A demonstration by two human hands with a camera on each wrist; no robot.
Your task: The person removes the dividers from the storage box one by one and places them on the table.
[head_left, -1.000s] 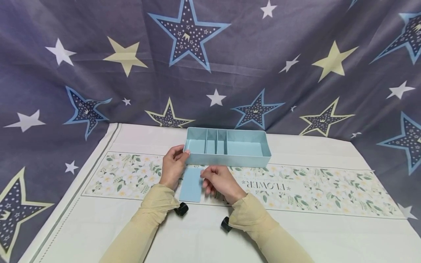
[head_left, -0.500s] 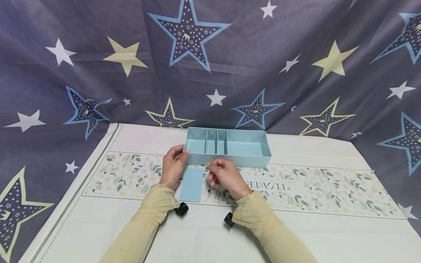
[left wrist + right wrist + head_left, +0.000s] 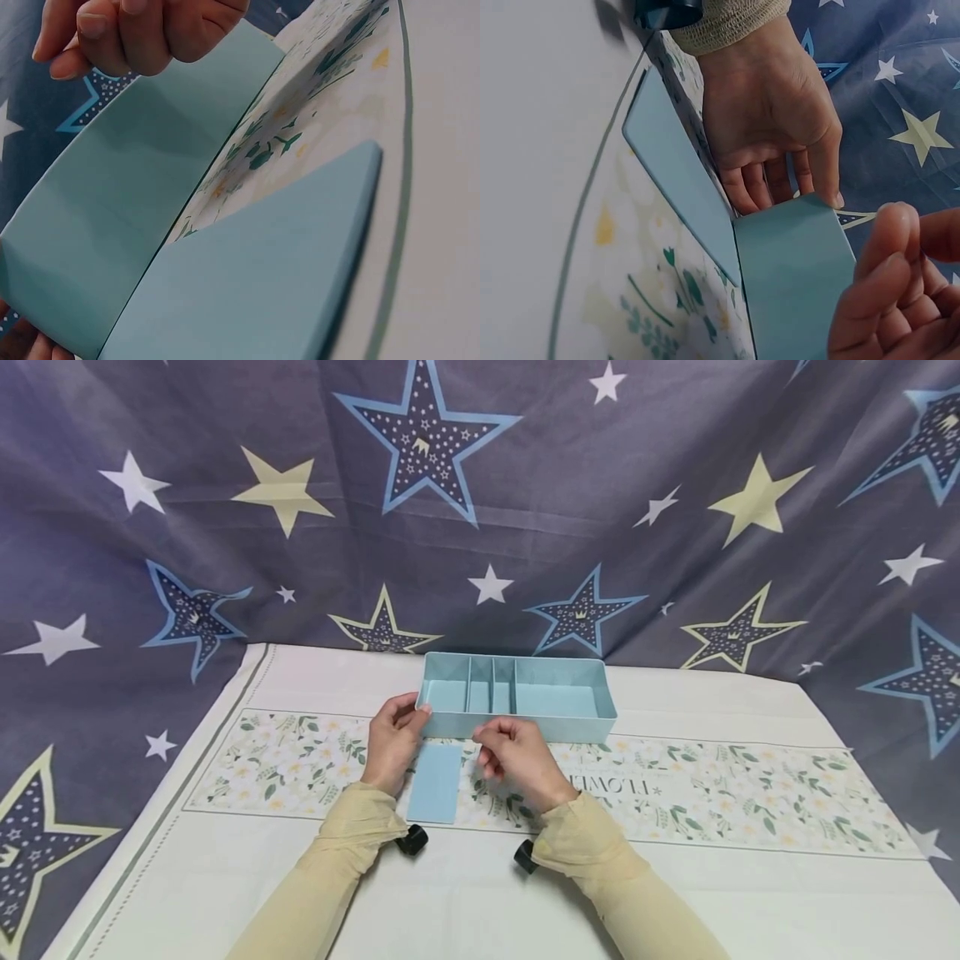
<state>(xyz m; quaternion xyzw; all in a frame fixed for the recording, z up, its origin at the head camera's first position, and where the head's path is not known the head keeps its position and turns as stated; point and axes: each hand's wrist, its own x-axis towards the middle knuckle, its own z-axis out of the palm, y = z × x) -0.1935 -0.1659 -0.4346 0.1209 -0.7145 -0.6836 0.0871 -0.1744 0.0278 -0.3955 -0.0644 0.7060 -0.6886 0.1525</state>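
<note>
A light-blue divided storage box stands on the table, its compartments facing up. My left hand grips its near left corner, thumb on the rim and fingers round the end wall, also visible beyond the box wall in the right wrist view. In front of the box lies a flat light-blue rectangular panel, below my left hand. My right hand hovers by the box's front wall, right of the panel, its fingers loosely curled. Nothing shows between those fingers in the right wrist view.
A white tablecloth with a floral, FLOWER-lettered strip covers the table. Directly behind the box hangs a dark curtain printed with stars. Each wrist carries a small black camera, such as the left wrist's camera.
My right hand has moved right and slightly away from me, off the panel's edge. My left hand keeps its grip; the box and panel stay in place.
</note>
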